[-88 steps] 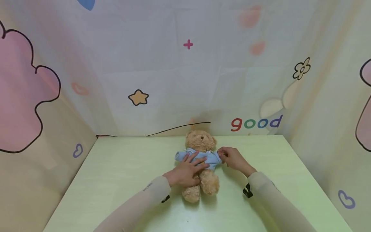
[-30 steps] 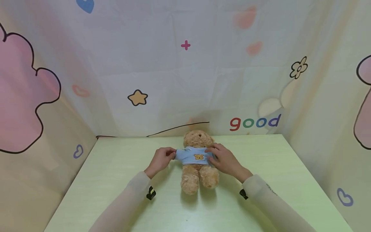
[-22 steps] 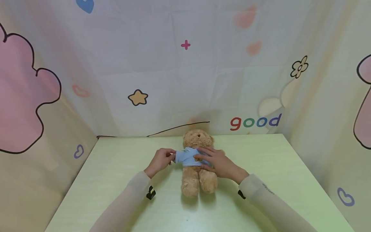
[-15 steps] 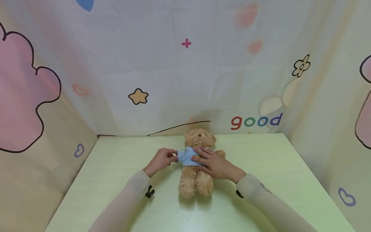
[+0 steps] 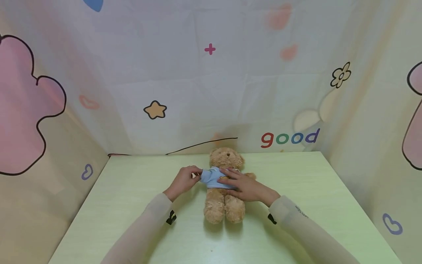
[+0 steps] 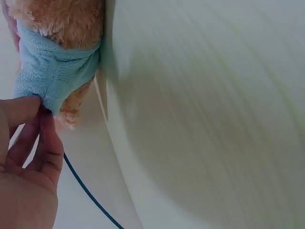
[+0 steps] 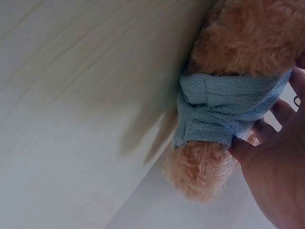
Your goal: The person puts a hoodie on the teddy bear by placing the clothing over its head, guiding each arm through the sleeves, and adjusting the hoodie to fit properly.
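A tan teddy bear lies on its back on the table, head toward the back wall, in a light blue shirt. My left hand pinches the cuff of the sleeve on the bear's left side as seen from above; the left wrist view shows thumb and fingertips gathered on the sleeve edge. The paw on that side is hidden in the head view. My right hand rests on the bear's chest, fingers spread over the shirt's front. Out of the other sleeve pokes a furry paw.
The pale green table meets a printed cloth backdrop just behind the bear's head. Cloth walls stand at left and right. A thin dark cord curves through the left wrist view.
My left hand has gone from the bear's belly to the left sleeve cuff. My right hand has left the right cuff and lies on the chest; the right paw now shows.
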The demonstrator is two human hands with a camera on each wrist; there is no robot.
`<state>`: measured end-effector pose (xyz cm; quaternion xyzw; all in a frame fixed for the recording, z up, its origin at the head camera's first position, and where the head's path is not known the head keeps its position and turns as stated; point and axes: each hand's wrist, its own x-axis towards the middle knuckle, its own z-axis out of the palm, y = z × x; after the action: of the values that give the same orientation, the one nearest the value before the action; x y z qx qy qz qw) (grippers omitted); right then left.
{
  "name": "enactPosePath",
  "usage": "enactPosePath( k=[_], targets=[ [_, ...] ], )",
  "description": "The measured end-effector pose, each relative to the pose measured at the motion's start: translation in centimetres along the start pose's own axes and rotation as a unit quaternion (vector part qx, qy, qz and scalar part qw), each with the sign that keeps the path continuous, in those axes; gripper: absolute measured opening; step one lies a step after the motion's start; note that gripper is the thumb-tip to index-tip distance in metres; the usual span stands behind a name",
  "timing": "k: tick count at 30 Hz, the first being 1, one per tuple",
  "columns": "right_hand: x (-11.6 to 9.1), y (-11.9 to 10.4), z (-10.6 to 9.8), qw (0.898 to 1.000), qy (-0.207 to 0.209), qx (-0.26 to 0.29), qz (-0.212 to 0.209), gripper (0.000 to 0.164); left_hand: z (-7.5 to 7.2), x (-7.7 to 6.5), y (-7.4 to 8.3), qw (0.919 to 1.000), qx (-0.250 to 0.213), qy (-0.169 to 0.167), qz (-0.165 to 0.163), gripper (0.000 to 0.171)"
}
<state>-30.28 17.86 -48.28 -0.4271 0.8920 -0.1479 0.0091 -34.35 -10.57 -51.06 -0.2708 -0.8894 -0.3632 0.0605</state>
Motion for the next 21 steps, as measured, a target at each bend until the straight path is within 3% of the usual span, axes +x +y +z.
enactPosePath(
  k=[3,11,16,21],
  targets=[
    [0.1,0.0,0.0,1.000,0.001,0.001,-0.005,0.049,0.0,-0.1,0.0,0.9998,-0.008,-0.014,-0.011,0.026],
    [0.6,0.1,0.1,1.000,0.003,-0.010,-0.009,0.047,0.1,-0.2,0.2,0.9903,-0.061,-0.112,-0.056,0.043],
    [0.9,0.1,0.3,1.000,0.008,-0.010,-0.021,0.044,0.5,-0.2,0.2,0.9888,-0.057,-0.122,-0.065,0.037],
    [1.2,-0.1,0.2,0.999,0.009,-0.018,-0.028,0.044,0.7,-0.3,0.6,0.9899,-0.047,-0.112,-0.074,0.023]
  ],
)
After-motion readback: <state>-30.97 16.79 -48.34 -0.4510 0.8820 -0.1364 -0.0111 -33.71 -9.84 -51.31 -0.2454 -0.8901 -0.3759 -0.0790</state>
